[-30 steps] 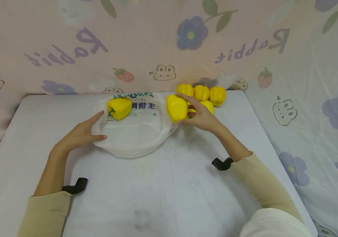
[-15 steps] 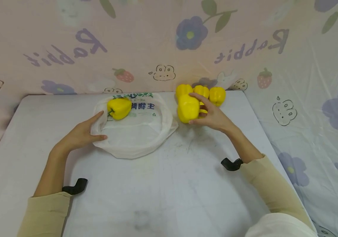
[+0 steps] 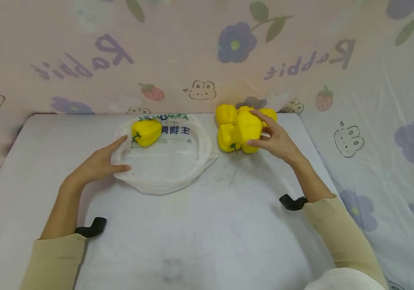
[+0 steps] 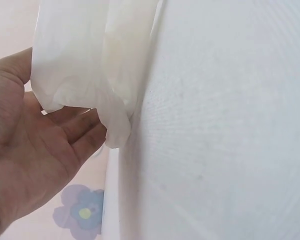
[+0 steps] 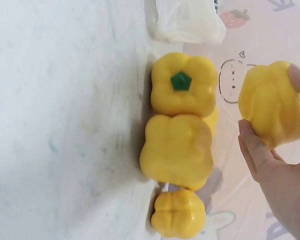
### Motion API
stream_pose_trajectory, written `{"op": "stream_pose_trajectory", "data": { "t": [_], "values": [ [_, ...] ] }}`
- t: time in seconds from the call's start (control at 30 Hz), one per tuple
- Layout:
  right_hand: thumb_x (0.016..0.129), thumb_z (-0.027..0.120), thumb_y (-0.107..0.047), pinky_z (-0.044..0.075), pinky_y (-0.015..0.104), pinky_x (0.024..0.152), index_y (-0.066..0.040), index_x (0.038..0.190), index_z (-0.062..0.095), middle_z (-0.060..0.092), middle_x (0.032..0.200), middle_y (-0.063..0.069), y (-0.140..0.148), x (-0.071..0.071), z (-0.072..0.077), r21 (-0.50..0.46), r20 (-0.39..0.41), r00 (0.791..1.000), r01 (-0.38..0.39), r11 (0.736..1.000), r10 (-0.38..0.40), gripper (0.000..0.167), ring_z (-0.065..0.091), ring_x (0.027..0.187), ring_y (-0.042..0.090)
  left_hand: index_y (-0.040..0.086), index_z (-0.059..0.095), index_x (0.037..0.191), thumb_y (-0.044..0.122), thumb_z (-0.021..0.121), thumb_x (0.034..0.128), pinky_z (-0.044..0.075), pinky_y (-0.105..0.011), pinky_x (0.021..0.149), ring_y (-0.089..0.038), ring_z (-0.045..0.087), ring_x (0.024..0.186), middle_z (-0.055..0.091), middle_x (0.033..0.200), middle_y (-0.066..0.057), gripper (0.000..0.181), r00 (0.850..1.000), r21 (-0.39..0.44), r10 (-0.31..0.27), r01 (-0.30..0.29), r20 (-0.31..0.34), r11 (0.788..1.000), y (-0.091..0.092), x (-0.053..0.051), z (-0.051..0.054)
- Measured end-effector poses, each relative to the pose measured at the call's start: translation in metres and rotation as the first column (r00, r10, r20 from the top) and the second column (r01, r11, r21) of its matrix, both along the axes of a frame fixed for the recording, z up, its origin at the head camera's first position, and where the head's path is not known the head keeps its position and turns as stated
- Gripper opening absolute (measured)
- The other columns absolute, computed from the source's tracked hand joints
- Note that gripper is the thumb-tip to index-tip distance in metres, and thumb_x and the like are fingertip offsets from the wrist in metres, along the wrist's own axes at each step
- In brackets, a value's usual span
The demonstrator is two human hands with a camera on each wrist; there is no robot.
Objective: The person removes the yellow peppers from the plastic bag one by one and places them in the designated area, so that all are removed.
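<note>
A white plastic bag (image 3: 159,185) with printed characters lies spread on the table, its rim forming a wide round mouth. Within that mouth, at the far left, rests a yellow bell pepper (image 3: 146,133) with a green stem. My left hand (image 3: 96,163) holds the bag's left rim, thumb and index finger over the edge; in the left wrist view the bag (image 4: 85,55) partly hides the fingers. My right hand (image 3: 281,141) grips another yellow bell pepper (image 3: 249,126), raised above a cluster of peppers. The right wrist view shows this pepper (image 5: 272,102) between thumb and fingers.
Several yellow bell peppers stand close together at the table's back right, among them a front-left pepper (image 3: 227,137) with its stem showing. The white table (image 3: 192,241) meets a printed curtain (image 3: 177,48) at its back edge. Each wrist wears a black camera mount (image 3: 293,202).
My right hand has moved right, away from the bag's edge, carrying its pepper over the cluster. The front-left pepper has come into view. My left hand has stayed on the bag rim.
</note>
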State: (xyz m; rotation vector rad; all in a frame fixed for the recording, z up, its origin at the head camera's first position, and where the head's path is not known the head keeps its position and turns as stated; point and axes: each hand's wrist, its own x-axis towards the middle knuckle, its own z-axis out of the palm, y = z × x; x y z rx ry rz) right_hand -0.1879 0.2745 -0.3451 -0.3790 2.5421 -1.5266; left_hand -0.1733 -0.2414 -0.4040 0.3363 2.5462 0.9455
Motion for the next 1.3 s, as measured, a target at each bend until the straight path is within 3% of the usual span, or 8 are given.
{"op": "stream_pose_trajectory", "data": {
  "t": [0.33, 0.57, 0.8, 0.93, 1.17, 1.3],
  "values": [
    [0.088, 0.076, -0.008, 0.048, 0.021, 0.099, -0.028, 0.157, 0.031, 0.024, 0.162, -0.002, 0.028, 0.002, 0.001, 0.048, -0.023, 0.999, 0.037, 0.998, -0.036, 0.085, 0.042, 0.136, 0.035, 0.024, 0.005, 0.161, 0.044, 0.077, 0.085, 0.017, -0.071, 0.112, -0.051, 0.014, 0.145, 0.013, 0.161, -0.028, 0.107, 1.0, -0.001, 0.008, -0.008, 0.014, 1.0, 0.001, -0.002, 0.0],
    [0.09, 0.072, -0.003, 0.047, 0.013, 0.094, -0.019, 0.158, 0.029, 0.026, 0.161, 0.007, 0.039, 0.009, 0.012, 0.046, -0.031, 0.999, 0.036, 0.998, -0.034, 0.082, 0.043, 0.131, 0.036, 0.023, 0.006, 0.161, 0.041, 0.077, 0.0855, 0.017, -0.071, 0.112, -0.052, 0.015, 0.145, 0.016, 0.16, -0.029, 0.105, 1.0, -0.001, 0.011, -0.011, 0.002, 1.0, 0.0, 0.0, 0.0],
    [0.091, 0.074, -0.012, 0.045, 0.012, 0.096, -0.028, 0.158, 0.028, 0.026, 0.161, -0.001, 0.066, 0.007, -0.006, 0.106, -0.005, 0.995, 0.095, 0.99, -0.095, 0.083, 0.041, 0.134, 0.033, 0.025, 0.008, 0.161, 0.043, 0.077, 0.0852, 0.017, -0.07, 0.112, -0.051, 0.016, 0.145, 0.017, 0.16, -0.028, 0.105, 1.0, 0.016, -0.004, 0.004, -0.001, 1.0, 0.002, 0.0, -0.001],
    [0.09, 0.075, -0.013, 0.044, 0.014, 0.099, -0.026, 0.158, 0.029, 0.025, 0.161, -0.003, 0.073, 0.006, -0.013, 0.09, 0.006, 0.994, 0.107, 0.99, -0.108, 0.083, 0.04, 0.134, 0.032, 0.024, 0.008, 0.161, 0.041, 0.076, 0.0865, 0.017, -0.07, 0.112, -0.051, 0.016, 0.145, 0.017, 0.16, -0.028, 0.103, 1.0, 0.005, -0.007, 0.007, -0.014, 1.0, 0.002, 0.0, 0.001],
    [0.089, 0.075, -0.013, 0.045, 0.01, 0.095, -0.026, 0.158, 0.028, 0.027, 0.161, 0.002, 0.084, 0.001, -0.026, 0.124, -0.021, 0.992, 0.127, 0.984, -0.126, 0.084, 0.043, 0.132, 0.034, 0.024, 0.007, 0.161, 0.041, 0.076, 0.087, 0.017, -0.07, 0.113, -0.051, 0.016, 0.145, 0.016, 0.161, -0.027, 0.103, 1.0, 0.003, -0.001, 0.001, -0.009, 1.0, 0.001, -0.001, 0.002],
    [0.09, 0.075, -0.015, 0.045, 0.023, 0.104, -0.027, 0.158, 0.027, 0.027, 0.161, 0.002, 0.088, 0.0, -0.031, 0.143, -0.007, 0.989, 0.145, 0.979, -0.145, 0.084, 0.042, 0.134, 0.034, 0.023, 0.007, 0.161, 0.042, 0.076, 0.0868, 0.017, -0.071, 0.112, -0.051, 0.015, 0.145, 0.015, 0.161, -0.028, 0.103, 1.0, 0.002, 0.009, -0.009, -0.004, 1.0, 0.001, -0.001, 0.002]
  ]
}}
